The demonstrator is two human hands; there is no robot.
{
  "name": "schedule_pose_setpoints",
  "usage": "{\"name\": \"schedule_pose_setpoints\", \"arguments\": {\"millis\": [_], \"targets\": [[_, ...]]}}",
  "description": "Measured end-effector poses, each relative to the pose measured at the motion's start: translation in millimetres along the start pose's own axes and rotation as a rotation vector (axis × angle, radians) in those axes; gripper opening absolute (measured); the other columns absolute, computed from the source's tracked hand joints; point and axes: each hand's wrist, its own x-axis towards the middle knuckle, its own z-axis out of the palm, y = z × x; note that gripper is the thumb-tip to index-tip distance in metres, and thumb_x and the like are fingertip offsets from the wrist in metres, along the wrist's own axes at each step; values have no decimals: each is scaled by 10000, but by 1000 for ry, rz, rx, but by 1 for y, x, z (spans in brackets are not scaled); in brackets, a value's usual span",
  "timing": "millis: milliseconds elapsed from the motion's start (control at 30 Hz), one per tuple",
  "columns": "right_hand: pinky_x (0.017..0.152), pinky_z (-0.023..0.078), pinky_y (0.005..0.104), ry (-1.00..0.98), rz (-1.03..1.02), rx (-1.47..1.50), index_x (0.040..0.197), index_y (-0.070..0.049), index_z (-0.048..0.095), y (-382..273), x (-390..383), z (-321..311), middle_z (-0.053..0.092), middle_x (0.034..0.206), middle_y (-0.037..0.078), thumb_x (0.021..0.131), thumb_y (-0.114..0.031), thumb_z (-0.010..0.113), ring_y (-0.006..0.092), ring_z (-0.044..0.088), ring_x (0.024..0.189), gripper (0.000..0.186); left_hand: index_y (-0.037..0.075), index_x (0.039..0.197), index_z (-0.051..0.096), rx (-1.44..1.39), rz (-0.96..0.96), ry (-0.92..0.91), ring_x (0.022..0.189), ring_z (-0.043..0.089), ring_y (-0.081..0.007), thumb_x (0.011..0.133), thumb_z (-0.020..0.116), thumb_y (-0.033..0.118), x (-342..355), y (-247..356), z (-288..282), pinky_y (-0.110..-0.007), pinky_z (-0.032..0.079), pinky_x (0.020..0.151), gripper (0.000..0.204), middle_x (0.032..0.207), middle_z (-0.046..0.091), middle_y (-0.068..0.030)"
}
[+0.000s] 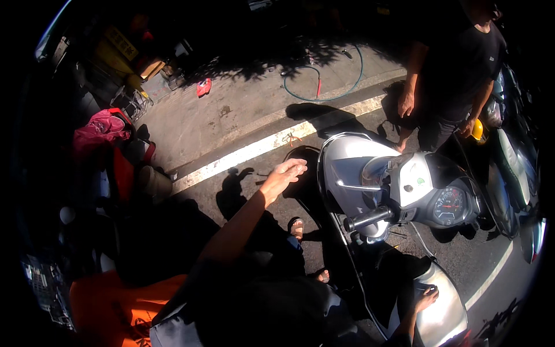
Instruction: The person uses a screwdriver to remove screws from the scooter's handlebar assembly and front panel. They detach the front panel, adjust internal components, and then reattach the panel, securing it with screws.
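My left hand [286, 174] is stretched out over the ground, fingers extended and nothing visible in it. It is beside the front end of a silver-white scooter [347, 165] and just short of it. At the lower right my right hand [426, 299] rests on the scooter's pale, shiny body panel [445, 312]. Its fingers are curled around a small dark thing that I cannot make out. Between the hands are the scooter's black handlebar grip [370, 218], a brake lever [358, 187] and the round speedometer [449, 205].
Another person [457, 75] in dark clothes stands beyond the scooter, a hand near a yellow object [477, 129]. Orange-handled pliers [292, 139] lie by the white line. Further off are a looped hose [324, 99], a red cap [203, 87], a bucket [155, 182] and parked scooters [514, 168].
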Motion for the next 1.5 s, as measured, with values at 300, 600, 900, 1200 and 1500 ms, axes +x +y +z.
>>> {"name": "schedule_pose_setpoints", "arguments": {"millis": [300, 600, 900, 1200, 1500], "targets": [[644, 538, 426, -1231, 374, 405, 928, -58, 684, -242, -210, 123, 676, 848, 143, 898, -335, 661, 292, 678, 762, 280, 90, 1341, 566, -396, -538, 412, 1038, 677, -234, 992, 606, 426, -108, -235, -240, -426, 543, 911, 486, 1187, 685, -120], [541, 466, 275, -1483, 302, 610, 1013, -103, 655, -611, -245, 142, 660, 811, 20, 899, -299, 704, 113, 633, 680, 232, 18, 1248, 652, 575, -254, 160, 1044, 696, -232, 975, 641, 298, 23, -143, -433, -335, 535, 896, 390, 1177, 700, -125], [466, 509, 288, -1360, -79, 107, 1027, -60, 668, -983, -168, 315, 663, 776, 40, 936, -254, 650, 136, 650, 601, 215, 79, 1348, 564, -480, -623, 779, 936, 671, -234, 973, 640, 305, 57, -260, -647, -329, 522, 729, 445, 1107, 690, -119], [812, 566, 456, -1059, -908, 298, 1007, -88, 717, -1475, -147, 393, 738, 926, 198, 895, -413, 585, 375, 722, 911, 368, 51, 1301, 551, -708, -1134, 896, 961, 695, -309, 988, 605, 403, -18, -271, -680, -456, 582, 777, 474, 1175, 676, -196], [893, 523, 522, -984, -918, 191, 1021, -99, 686, -1772, -190, 570, 681, 1101, 215, 946, -381, 516, 440, 645, 1059, 339, 71, 1180, 652, -370, -1106, 852, 819, 707, -239, 979, 621, 391, 253, -171, -878, -334, 557, 703, 379, 1024, 718, -125]]}}
